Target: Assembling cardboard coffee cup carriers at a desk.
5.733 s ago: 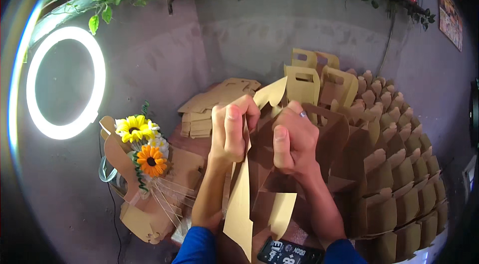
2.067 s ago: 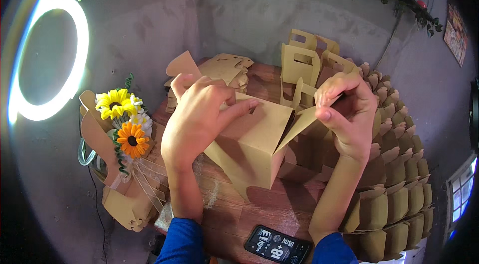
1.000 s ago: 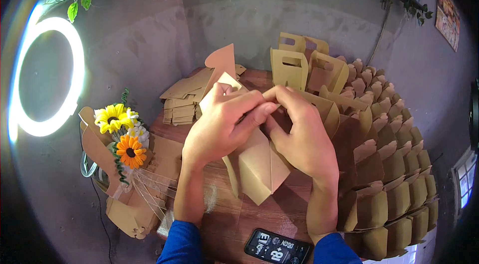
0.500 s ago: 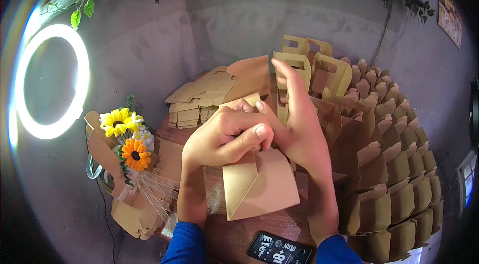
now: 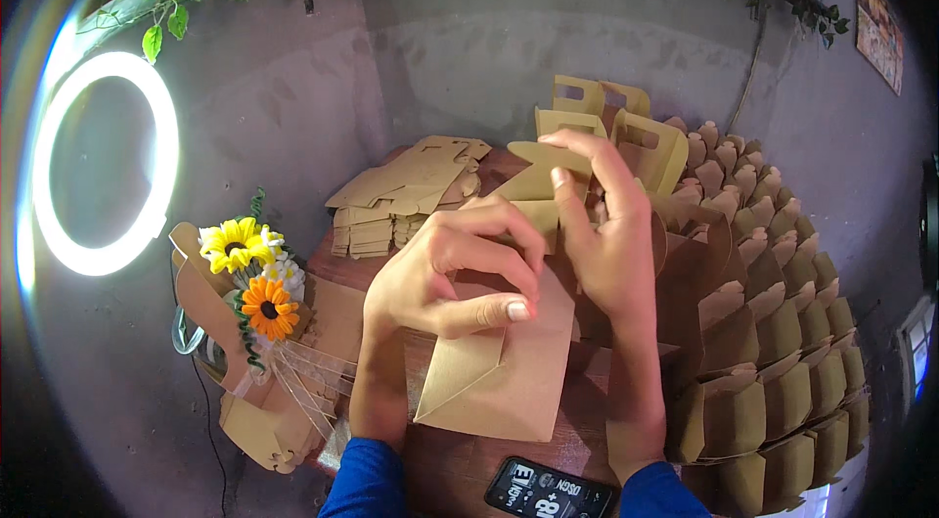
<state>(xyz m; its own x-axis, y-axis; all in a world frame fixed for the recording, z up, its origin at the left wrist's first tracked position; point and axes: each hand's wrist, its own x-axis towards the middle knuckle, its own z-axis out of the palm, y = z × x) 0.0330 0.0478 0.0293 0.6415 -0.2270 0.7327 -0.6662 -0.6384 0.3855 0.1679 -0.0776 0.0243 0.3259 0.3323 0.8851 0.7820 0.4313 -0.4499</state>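
Observation:
Below my hands, a tan cardboard box [image 5: 494, 391] is tilted over the wooden table, a diagonal crease on its near panel. My left hand [image 5: 455, 269] curls over its upper left part. The thumb nearly meets the index fingertip there; what lies between them, if anything, cannot be made out. At the far end of the box rises a rounded flap [image 5: 543, 171]. My right hand [image 5: 611, 234] has thumb and fingers bent around that flap's right edge. Part of the box is hidden behind my hands.
Flat cardboard blanks [image 5: 401, 180] lie stacked at the back left. Handled cartons [image 5: 650, 151] stand behind my right hand, and rows of open boxes [image 5: 773, 342] fill the right side. Artificial flowers [image 5: 259, 269] sit at left, near a lit ring lamp [image 5: 166, 156]. A phone [image 5: 548, 489] lies at the front.
My hands have moved apart from their clasped position. The box has turned, and its far flap has shifted rightward under my right fingers. My left fingers have loosened from a fist.

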